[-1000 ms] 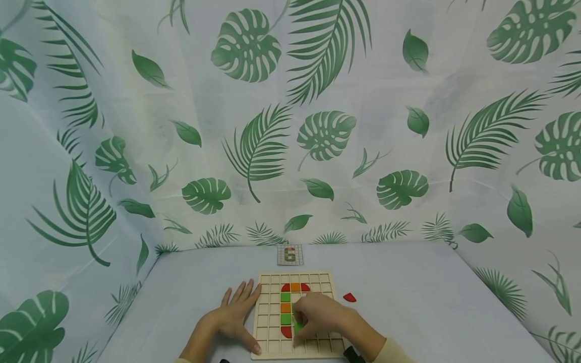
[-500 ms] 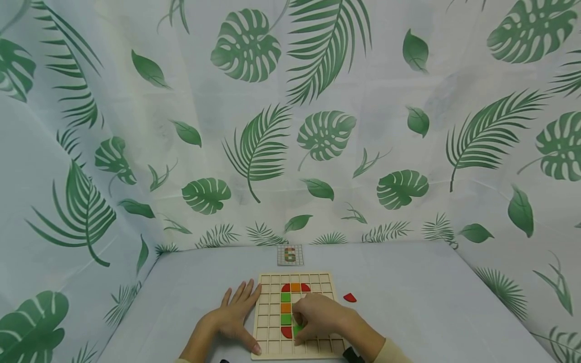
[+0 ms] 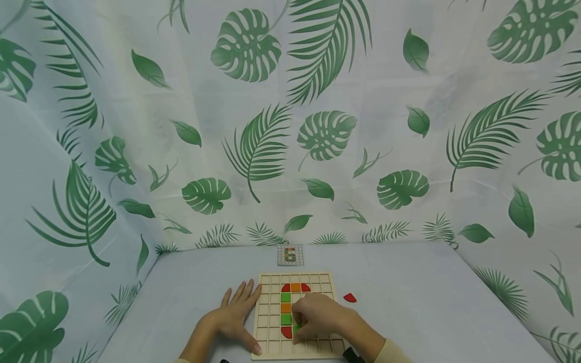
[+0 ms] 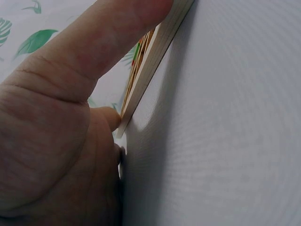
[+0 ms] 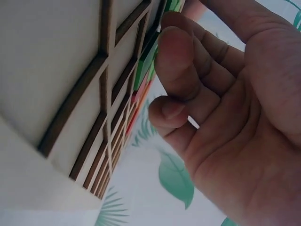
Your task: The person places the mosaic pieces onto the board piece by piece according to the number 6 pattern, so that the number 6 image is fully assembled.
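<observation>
A pale wooden grid board (image 3: 269, 333) lies on the table, with red, orange and green tiles (image 3: 285, 319) set in a column and a short row at its top. My left hand (image 3: 233, 315) is spread at the board's left side, fingertips and thumb at its edge; the left wrist view shows the thumb (image 4: 113, 33) against the wooden side. Over the middle of the board, my right hand (image 3: 322, 318) pinches a green square tile (image 3: 297, 329) beside the lowest red rounded tile (image 3: 287, 332). That hand covers several cells.
A loose red quarter-round tile (image 3: 350, 298) lies on the table right of the board. Behind the board is a small card (image 3: 290, 255) with a coloured figure 6 on a grid. A leaf-print cloth (image 3: 317, 166) rises at the back and sides.
My right fingertips shift very slightly at the green tile. The left hand, the board and the loose red tile stay where they were.
</observation>
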A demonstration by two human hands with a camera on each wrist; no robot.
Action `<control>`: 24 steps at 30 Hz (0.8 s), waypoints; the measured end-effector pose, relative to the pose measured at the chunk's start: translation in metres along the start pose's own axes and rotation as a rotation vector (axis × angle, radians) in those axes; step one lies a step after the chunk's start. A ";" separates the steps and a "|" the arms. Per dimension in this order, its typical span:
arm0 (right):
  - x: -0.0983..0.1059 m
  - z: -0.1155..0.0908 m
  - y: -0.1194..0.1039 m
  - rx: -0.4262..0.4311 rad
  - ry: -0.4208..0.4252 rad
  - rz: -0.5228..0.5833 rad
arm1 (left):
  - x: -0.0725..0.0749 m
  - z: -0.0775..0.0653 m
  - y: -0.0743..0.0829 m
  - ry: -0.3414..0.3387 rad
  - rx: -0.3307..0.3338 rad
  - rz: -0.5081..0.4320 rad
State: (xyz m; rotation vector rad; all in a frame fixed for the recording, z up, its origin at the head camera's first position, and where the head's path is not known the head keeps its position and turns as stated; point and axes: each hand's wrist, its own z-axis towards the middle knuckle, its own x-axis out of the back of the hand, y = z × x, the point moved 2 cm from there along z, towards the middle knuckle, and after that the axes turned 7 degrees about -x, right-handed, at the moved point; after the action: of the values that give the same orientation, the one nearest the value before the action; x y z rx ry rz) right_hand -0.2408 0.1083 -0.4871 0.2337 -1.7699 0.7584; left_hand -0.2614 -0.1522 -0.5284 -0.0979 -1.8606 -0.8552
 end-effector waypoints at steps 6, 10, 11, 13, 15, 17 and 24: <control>0.009 0.000 0.014 0.036 0.079 0.044 | 0.001 0.000 0.000 -0.003 0.001 0.002; 0.019 -0.003 0.024 0.030 0.132 0.065 | 0.001 0.000 0.001 -0.003 0.000 0.001; 0.022 -0.004 0.026 0.027 0.148 0.069 | 0.001 0.000 0.001 -0.002 -0.001 0.000; 0.027 -0.006 0.032 0.026 0.182 0.077 | 0.001 0.000 0.001 -0.002 -0.002 0.003; 0.033 -0.010 0.039 0.018 0.217 0.078 | 0.001 0.000 0.001 -0.001 0.000 0.004; 0.040 -0.014 0.045 -0.006 0.248 0.085 | 0.001 0.000 0.002 -0.001 0.001 0.005; 0.055 -0.029 0.066 -0.092 0.317 0.112 | 0.001 -0.001 0.003 0.001 0.003 0.001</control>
State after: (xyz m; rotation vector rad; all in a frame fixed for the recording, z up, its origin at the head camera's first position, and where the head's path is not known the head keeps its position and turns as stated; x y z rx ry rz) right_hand -0.2707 0.1881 -0.4570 -0.0473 -1.5199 0.7467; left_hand -0.2596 -0.1510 -0.5253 -0.0969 -1.8608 -0.8518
